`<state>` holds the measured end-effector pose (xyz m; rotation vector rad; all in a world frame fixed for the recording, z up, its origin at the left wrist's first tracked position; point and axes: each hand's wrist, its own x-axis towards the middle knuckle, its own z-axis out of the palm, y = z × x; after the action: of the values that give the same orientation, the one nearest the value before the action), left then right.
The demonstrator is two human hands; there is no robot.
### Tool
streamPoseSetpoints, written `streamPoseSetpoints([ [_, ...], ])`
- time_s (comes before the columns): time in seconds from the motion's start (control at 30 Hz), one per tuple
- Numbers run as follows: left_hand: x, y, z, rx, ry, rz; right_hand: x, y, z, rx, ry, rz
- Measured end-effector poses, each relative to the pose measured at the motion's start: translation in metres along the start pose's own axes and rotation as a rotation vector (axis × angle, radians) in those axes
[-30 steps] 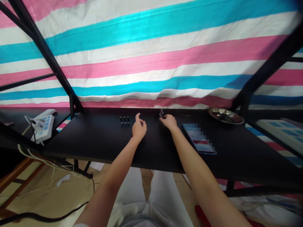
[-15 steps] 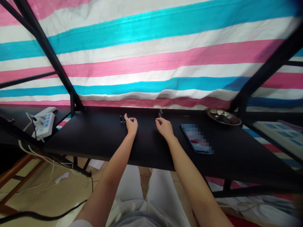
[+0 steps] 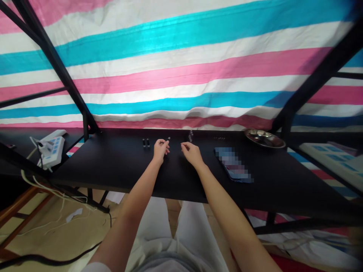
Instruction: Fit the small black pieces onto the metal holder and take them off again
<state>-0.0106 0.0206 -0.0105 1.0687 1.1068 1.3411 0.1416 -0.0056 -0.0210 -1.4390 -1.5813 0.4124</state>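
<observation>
Hiding part of a silver-tipped piece: left hand.

Can see only pale tip of small item in left hand; cannot identify tiny bits beyond phone or read its pixelated screen.

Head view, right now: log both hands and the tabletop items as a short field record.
Left hand: pinching a small object, silvery end showing
Right hand: pinched; contents unclear
Just beyond right hand: small clear item
Left of left hand: two dark cylinders, side by side
Right of right hand: phone; metal plate farther right
Surface: black table
</observation>
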Motion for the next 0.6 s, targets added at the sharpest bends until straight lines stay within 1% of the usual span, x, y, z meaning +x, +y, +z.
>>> streamPoseSetpoints([
  [0.07, -0.007, 0.004, 0.003, -0.053, -0.165, -0.033, 0.0, -0.002, 0.003, 0.134, 0.004, 0.029],
  [0.13, -0.013, 0.006, 0.006, -0.07, -0.298, -0.055, 0.001, -0.004, 0.004, 0.266, -0.007, 0.059],
  [0.17, -0.015, 0.007, 0.007, -0.064, -0.344, -0.062, 0.001, -0.005, 0.005, 0.319, -0.012, 0.066],
  [0.23, -0.019, 0.009, 0.008, -0.04, -0.4, -0.062, 0.002, -0.004, 0.006, 0.395, -0.008, 0.063],
  [0.33, -0.021, 0.01, 0.01, -0.009, -0.435, -0.019, 0.005, 0.0, 0.008, 0.463, 0.031, 0.066],
  [0.4, -0.021, 0.009, 0.011, 0.025, -0.439, 0.047, 0.006, 0.003, 0.009, 0.488, 0.058, 0.071],
  [0.47, -0.02, 0.006, 0.011, 0.106, -0.407, 0.142, 0.007, 0.005, 0.01, 0.507, 0.077, 0.078],
  [0.6, -0.019, -0.002, 0.01, 0.368, -0.3, 0.341, 0.008, 0.005, 0.01, 0.559, 0.083, 0.101],
])
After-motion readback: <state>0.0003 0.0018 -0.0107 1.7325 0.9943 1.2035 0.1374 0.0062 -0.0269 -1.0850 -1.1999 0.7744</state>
